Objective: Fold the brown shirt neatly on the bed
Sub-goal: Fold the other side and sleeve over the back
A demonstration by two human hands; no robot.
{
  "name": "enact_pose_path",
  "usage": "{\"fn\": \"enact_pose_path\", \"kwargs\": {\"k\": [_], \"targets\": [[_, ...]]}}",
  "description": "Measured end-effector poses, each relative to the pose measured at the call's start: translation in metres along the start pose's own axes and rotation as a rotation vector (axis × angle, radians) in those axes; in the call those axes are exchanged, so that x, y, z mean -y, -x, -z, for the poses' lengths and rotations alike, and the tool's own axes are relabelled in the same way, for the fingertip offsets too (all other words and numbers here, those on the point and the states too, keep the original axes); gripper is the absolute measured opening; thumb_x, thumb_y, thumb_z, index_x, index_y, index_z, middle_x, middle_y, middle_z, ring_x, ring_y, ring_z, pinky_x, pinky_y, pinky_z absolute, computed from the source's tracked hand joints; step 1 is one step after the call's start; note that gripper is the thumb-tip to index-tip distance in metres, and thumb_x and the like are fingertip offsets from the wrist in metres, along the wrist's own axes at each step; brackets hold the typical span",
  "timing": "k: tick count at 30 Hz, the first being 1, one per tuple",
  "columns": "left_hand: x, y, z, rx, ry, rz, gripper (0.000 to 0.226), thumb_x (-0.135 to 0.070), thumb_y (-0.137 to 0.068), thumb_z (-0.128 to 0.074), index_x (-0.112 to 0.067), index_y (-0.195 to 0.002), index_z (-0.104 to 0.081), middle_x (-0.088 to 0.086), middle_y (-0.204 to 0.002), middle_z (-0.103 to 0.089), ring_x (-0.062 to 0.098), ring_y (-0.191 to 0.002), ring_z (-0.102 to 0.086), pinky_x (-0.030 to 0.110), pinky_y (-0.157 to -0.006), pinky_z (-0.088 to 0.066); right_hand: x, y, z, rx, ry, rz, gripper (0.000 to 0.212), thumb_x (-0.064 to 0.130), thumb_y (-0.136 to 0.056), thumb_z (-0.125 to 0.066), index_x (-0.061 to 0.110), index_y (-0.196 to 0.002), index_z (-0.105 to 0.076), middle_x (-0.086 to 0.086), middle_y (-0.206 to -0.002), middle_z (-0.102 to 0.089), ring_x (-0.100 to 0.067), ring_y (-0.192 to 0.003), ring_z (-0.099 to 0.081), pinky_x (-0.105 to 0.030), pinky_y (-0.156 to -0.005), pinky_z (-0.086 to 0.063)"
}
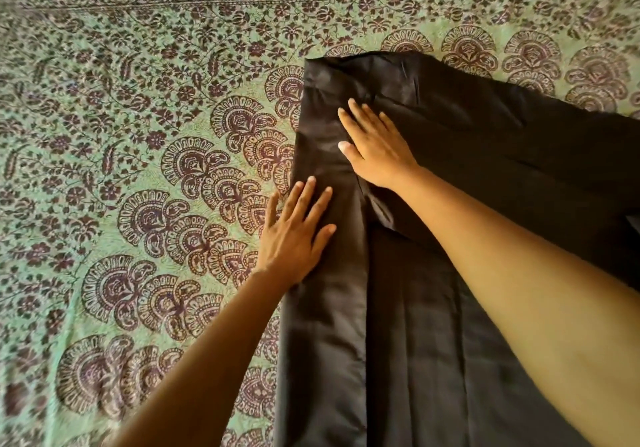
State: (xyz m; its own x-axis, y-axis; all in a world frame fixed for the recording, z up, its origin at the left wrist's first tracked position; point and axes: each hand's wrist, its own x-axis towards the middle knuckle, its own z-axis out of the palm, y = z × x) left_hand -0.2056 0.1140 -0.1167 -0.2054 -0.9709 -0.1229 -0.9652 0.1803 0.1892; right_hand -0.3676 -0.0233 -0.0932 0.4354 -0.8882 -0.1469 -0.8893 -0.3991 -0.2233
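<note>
On bedspread [121, 135], brown shirt [433, 325] lies lengthwise.

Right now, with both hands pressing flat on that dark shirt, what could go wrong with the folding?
1. The left hand lies on the folded-over strip at the edge of the shirt; lifting it may let that strip spring open.
2. The sleeve spreads out to the right, unfolded; tugging it across could drag the smoothed part under the right hand askew.
3. Creases show near the shoulder; folding over them would probably press them in.
</note>
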Motion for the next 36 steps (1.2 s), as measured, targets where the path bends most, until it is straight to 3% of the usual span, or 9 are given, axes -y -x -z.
{"fn": "enact_pose_path", "kwargs": {"k": [7, 12, 16, 19, 21, 24, 29, 33, 36], "targets": [[0.002, 0.000, -0.009, -0.021, -0.049, -0.058, 0.058, -0.054, -0.092, -0.025, -0.031, -0.145, -0.026, 0.003, -0.155, -0.022, 0.022, -0.142, -0.024, 0.049, -0.113, -0.015, 0.004, -0.043, -0.005, 0.175, -0.003, -0.059, 0.058, 0.045, -0.098, -0.026, 0.030, -0.148, 0.000, 0.003, -0.156, 0.012, -0.019, -0.144, 0.007, -0.043, -0.115, 0.003], [0.004, -0.001, -0.008, -0.001, -0.059, -0.060, 0.059, -0.055, -0.092, -0.026, -0.031, -0.146, -0.024, 0.003, -0.156, -0.021, 0.022, -0.142, -0.022, 0.051, -0.114, -0.012, 0.006, -0.049, 0.000, 0.248, 0.019, -0.073, 0.058, 0.046, -0.098, -0.023, 0.030, -0.148, 0.003, 0.002, -0.156, 0.016, -0.019, -0.144, 0.011, -0.043, -0.114, 0.006], [0.008, -0.002, 0.004, -0.035, -0.018, -0.141, 0.058, -0.053, -0.093, -0.026, -0.027, -0.145, -0.030, 0.004, -0.153, -0.027, 0.021, -0.141, -0.026, 0.046, -0.114, -0.009, 0.014, -0.026, 0.003, -0.015, 0.002, 0.006, 0.055, 0.036, -0.099, -0.029, 0.016, -0.148, -0.015, -0.007, -0.157, -0.005, -0.024, -0.144, -0.006, -0.043, -0.115, -0.002], [0.005, 0.009, 0.006, -0.029, 0.065, -0.402, 0.054, -0.046, -0.096, -0.027, -0.018, -0.141, -0.038, 0.006, -0.147, -0.040, 0.021, -0.135, -0.038, 0.040, -0.113, -0.018, 0.022, 0.024, -0.007, -0.122, -0.114, 0.112, 0.053, 0.031, -0.095, -0.029, 0.011, -0.144, -0.029, -0.010, -0.153, -0.022, -0.025, -0.142, -0.018, -0.039, -0.114, -0.009], [0.002, 0.028, -0.002, 0.001, 0.022, -0.558, 0.054, -0.045, -0.096, -0.030, -0.015, -0.141, -0.039, 0.007, -0.146, -0.041, 0.021, -0.135, -0.039, 0.040, -0.113, -0.021, 0.020, 0.059, -0.019, -0.004, -0.114, 0.155, 0.056, 0.035, -0.095, -0.024, 0.013, -0.145, -0.025, -0.007, -0.155, -0.018, -0.021, -0.143, -0.014, -0.036, -0.115, -0.007], [-0.003, 0.057, -0.012, 0.075, -0.115, -0.646, 0.062, -0.049, -0.094, -0.030, -0.012, -0.145, -0.029, 0.009, -0.151, -0.031, 0.022, -0.139, -0.029, 0.044, -0.114, -0.018, 0.009, 0.087, -0.033, 0.117, 0.048, 0.150, 0.063, 0.045, -0.092, -0.014, 0.017, -0.148, -0.010, -0.004, -0.157, -0.004, -0.018, -0.144, -0.004, -0.036, -0.115, -0.002], [-0.014, 0.127, -0.020, 0.176, -0.135, -0.740, 0.072, -0.053, -0.092, -0.028, -0.009, -0.147, -0.014, 0.007, -0.153, -0.017, 0.020, -0.141, -0.022, 0.046, -0.114, -0.014, 0.011, 0.085, -0.034, 0.164, 0.141, 0.090, 0.059, 0.039, -0.099, -0.024, 0.019, -0.148, 0.001, 0.000, -0.157, 0.007, -0.015, -0.144, 0.003, -0.036, -0.116, 0.001], [-0.020, 0.207, -0.027, 0.230, -0.108, -0.848, 0.070, -0.055, -0.091, -0.032, -0.012, -0.146, -0.023, 0.004, -0.151, -0.022, 0.017, -0.139, -0.028, 0.044, -0.113, -0.017, 0.018, 0.084, -0.027, 0.243, 0.221, 0.037, 0.058, 0.040, -0.099, -0.019, 0.022, -0.148, 0.006, 0.003, -0.156, 0.012, -0.012, -0.144, 0.007, -0.037, -0.116, 0.004], [-0.025, 0.218, -0.023, 0.209, -0.060, -0.808, 0.065, -0.052, -0.093, -0.031, -0.014, -0.146, -0.023, 0.002, -0.151, -0.024, 0.015, -0.139, -0.027, 0.042, -0.114, -0.016, 0.032, 0.089, -0.021, 0.243, 0.271, -0.035, 0.058, 0.040, -0.100, -0.019, 0.020, -0.148, 0.005, 0.000, -0.157, 0.010, -0.016, -0.144, 0.006, -0.038, -0.116, 0.006]]}}
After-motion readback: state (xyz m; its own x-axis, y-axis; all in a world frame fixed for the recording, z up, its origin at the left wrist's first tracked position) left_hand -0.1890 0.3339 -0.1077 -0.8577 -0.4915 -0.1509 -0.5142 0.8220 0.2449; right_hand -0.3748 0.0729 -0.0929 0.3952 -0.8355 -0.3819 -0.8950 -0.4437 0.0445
